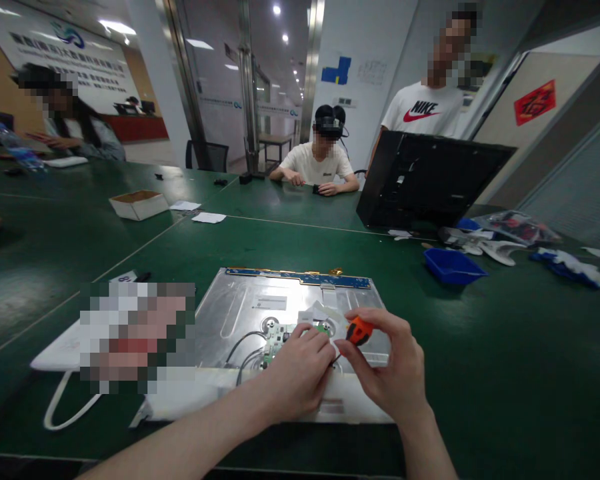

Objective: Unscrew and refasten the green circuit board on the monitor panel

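Note:
A flat silver display panel (240,303) lies on the green table in front of me, with a blue circuit strip (260,275) along its far edge. On its middle sits a green circuit board (275,333), with dark cables running off its left side. My right hand (397,360) grips an orange and black screwdriver (360,331) by its handle, tilted over the board's right side. My left hand (300,370) covers much of the board, its fingers bent together near the screwdriver's shaft. What those fingers pinch is hidden, and so is the screwdriver's tip.
Left of the panel lies a white device with a cable (55,353), partly blurred out. A blue tray (453,267) and gloves (570,263) lie right. Farther back stand a white box (139,205) and a large black screen housing (430,180). Other people are around the table.

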A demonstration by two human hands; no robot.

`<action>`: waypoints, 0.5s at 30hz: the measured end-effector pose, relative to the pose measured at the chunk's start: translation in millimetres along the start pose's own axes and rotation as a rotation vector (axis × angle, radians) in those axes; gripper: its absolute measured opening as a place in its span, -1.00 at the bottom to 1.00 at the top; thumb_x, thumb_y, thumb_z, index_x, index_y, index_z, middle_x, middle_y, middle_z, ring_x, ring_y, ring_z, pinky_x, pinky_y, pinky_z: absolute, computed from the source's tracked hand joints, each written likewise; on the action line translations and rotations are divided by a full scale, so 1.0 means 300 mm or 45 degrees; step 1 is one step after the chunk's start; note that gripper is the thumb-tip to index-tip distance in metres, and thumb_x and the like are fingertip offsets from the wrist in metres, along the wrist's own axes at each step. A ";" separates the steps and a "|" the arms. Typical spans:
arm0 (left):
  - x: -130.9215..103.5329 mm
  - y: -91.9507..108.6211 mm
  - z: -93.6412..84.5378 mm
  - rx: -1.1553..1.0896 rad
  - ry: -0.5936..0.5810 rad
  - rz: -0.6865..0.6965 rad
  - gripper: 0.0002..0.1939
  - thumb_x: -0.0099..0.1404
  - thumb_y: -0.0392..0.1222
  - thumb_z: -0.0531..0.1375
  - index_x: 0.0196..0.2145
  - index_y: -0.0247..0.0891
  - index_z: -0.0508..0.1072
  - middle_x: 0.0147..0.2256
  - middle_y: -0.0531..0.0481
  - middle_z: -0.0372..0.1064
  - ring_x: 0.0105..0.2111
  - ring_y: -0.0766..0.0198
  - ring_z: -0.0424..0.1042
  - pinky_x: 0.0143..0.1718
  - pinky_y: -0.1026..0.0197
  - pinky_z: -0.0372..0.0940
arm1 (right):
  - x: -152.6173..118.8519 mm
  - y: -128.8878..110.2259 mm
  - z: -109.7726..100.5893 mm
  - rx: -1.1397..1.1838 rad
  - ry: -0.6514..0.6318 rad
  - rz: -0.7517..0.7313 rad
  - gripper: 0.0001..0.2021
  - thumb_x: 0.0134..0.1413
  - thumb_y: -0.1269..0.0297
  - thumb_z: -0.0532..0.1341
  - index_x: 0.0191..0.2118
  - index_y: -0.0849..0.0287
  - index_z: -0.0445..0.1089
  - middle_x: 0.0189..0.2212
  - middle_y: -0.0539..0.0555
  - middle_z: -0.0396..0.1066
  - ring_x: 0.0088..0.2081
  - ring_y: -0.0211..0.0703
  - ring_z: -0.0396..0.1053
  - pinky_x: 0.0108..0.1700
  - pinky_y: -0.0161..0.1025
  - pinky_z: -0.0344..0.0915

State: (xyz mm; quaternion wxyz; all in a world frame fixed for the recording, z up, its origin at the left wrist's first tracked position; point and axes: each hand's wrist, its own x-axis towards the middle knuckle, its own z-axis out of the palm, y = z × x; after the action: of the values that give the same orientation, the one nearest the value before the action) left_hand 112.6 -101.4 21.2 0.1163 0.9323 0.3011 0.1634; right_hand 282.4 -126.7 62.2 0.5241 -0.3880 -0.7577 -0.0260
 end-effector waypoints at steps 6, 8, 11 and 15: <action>0.000 0.001 0.000 -0.003 0.003 0.005 -0.82 0.30 -0.30 0.07 -0.14 -0.27 0.37 -0.16 -0.15 0.40 -0.10 0.06 0.36 0.12 -0.06 0.12 | 0.008 0.000 -0.004 0.007 0.001 -0.020 -0.60 0.11 0.47 0.25 0.07 0.10 0.26 -0.12 0.13 0.46 -0.12 -0.07 0.48 -0.13 -0.12 0.49; 0.001 0.002 0.000 -0.003 0.008 0.011 -0.80 0.30 -0.30 0.07 -0.12 -0.27 0.37 -0.16 -0.14 0.41 -0.11 0.07 0.36 0.13 -0.06 0.10 | 0.014 -0.004 -0.009 -0.026 -0.003 -0.031 -0.60 0.12 0.49 0.22 0.08 0.09 0.29 -0.07 0.16 0.43 -0.06 -0.03 0.46 -0.11 -0.08 0.48; 0.002 0.003 -0.001 0.003 0.016 0.011 -0.80 0.29 -0.30 0.08 -0.12 -0.27 0.37 -0.16 -0.14 0.41 -0.11 0.07 0.35 0.13 -0.06 0.09 | 0.017 -0.008 -0.012 -0.053 -0.018 -0.029 -0.57 0.14 0.51 0.19 0.12 0.08 0.30 -0.04 0.18 0.40 -0.04 -0.02 0.44 -0.11 -0.06 0.48; 0.000 0.002 0.001 -0.009 0.018 0.007 -0.83 0.30 -0.31 0.07 -0.16 -0.28 0.38 -0.17 -0.13 0.41 -0.12 0.08 0.35 0.13 -0.04 0.10 | 0.009 0.001 -0.008 0.009 -0.020 -0.029 -0.56 0.12 0.49 0.23 0.12 0.10 0.27 -0.09 0.15 0.45 -0.06 -0.04 0.45 -0.11 -0.07 0.47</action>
State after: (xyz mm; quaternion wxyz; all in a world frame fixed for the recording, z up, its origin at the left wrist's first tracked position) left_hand 113.0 -101.9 21.2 0.1171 0.9314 0.2988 0.1715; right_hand 284.0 -126.0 65.1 0.5192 -0.3778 -0.7662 -0.0260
